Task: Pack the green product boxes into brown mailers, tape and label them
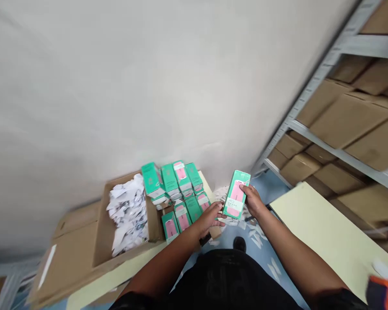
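Note:
A green box with a pink printed panel (235, 196) is held tilted in front of me by my right hand (252, 200), thumb across its front. Close to the lower left edge of that box is my left hand (211, 219), its fingers apart and nothing seen in them. Whether its fingertips touch the box I cannot tell. Just left of this hand, several similar green boxes (193, 208) stand in rows and stacks on a pale table. Some show pink panels, others plain green sides.
An open cardboard carton (99, 241) full of torn white paper stands left of the green boxes. Metal shelving (323, 140) loaded with brown cartons fills the right side. A pale yellow tabletop (336, 237) lies at right. Paper scraps litter the blue floor (255, 241).

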A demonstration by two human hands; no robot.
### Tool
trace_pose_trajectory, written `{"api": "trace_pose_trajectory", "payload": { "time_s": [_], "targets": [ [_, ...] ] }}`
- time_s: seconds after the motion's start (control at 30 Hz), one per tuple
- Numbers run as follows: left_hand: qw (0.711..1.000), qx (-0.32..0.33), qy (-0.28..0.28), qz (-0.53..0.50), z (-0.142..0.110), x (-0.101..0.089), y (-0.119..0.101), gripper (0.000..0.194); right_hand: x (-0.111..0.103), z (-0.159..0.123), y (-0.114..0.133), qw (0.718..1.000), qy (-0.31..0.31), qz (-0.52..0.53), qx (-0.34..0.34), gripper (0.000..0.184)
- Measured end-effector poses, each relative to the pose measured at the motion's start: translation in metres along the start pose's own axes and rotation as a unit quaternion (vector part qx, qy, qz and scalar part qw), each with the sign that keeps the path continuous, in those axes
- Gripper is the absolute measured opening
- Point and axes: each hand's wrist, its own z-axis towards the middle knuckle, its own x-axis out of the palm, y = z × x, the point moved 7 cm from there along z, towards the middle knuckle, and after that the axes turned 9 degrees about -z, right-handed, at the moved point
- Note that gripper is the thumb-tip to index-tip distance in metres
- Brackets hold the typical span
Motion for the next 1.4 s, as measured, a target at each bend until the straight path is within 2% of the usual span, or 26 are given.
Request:
{"api": "trace_pose_trajectory", "payload": {
  "time_s": [0.17, 0.33, 0.43, 0.53, 0.63, 0.73, 0.8, 0.87, 0.97, 1.1, 1.2, 1.27, 1.4],
  "targets": [
    [0.991, -0.065, 0.017, 0.117, 0.031, 0.049, 0.025, 0.053, -0.112, -0.041, 0.013, 0.989, -0.141, 0.006, -0.049, 0.046],
    [0.966, -0.095, 0.067, 0.231, 0.069, 0.117, 0.054, 0.043, -0.252, -0.08, 0.006, 0.956, -0.279, -0.012, -0.089, 0.05],
    [0.957, -0.114, 0.09, 0.251, 0.092, 0.169, 0.084, 0.04, -0.343, -0.102, -0.008, 0.919, -0.378, -0.066, -0.093, 0.051],
    [0.947, -0.136, 0.112, 0.27, 0.11, 0.23, 0.121, 0.039, -0.425, -0.118, -0.023, 0.89, -0.428, -0.141, -0.068, 0.055],
    [0.927, -0.144, 0.148, 0.313, 0.122, 0.294, 0.157, 0.035, -0.493, -0.127, -0.037, 0.869, -0.442, -0.221, -0.025, 0.059],
    [0.906, -0.14, 0.176, 0.359, 0.132, 0.347, 0.187, 0.035, -0.544, -0.13, -0.05, 0.849, -0.454, -0.269, 0.015, 0.063],
    [0.89, -0.123, 0.188, 0.397, 0.142, 0.376, 0.202, 0.037, -0.566, -0.129, -0.057, 0.844, -0.459, -0.277, 0.03, 0.063],
    [0.872, -0.09, 0.208, 0.433, 0.155, 0.402, 0.211, 0.037, -0.58, -0.124, -0.062, 0.85, -0.451, -0.27, 0.026, 0.062],
    [0.845, -0.027, 0.237, 0.479, 0.179, 0.438, 0.216, 0.037, -0.585, -0.111, -0.065, 0.874, -0.419, -0.246, -0.005, 0.062],
    [0.797, 0.072, 0.247, 0.546, 0.216, 0.476, 0.204, 0.044, -0.583, -0.091, -0.069, 0.9, -0.357, -0.249, -0.019, 0.064],
    [0.746, 0.148, 0.296, 0.578, 0.243, 0.501, 0.198, 0.045, -0.585, -0.077, -0.076, 0.912, -0.311, -0.266, 0.003, 0.073],
    [0.705, 0.176, 0.343, 0.596, 0.259, 0.515, 0.201, 0.042, -0.589, -0.072, -0.078, 0.913, -0.3, -0.278, 0.0, 0.078],
    [0.61, 0.173, 0.446, 0.632, 0.283, 0.532, 0.218, 0.037, -0.596, -0.075, -0.081, 0.904, -0.308, -0.297, 0.001, 0.088]
  ]
}}
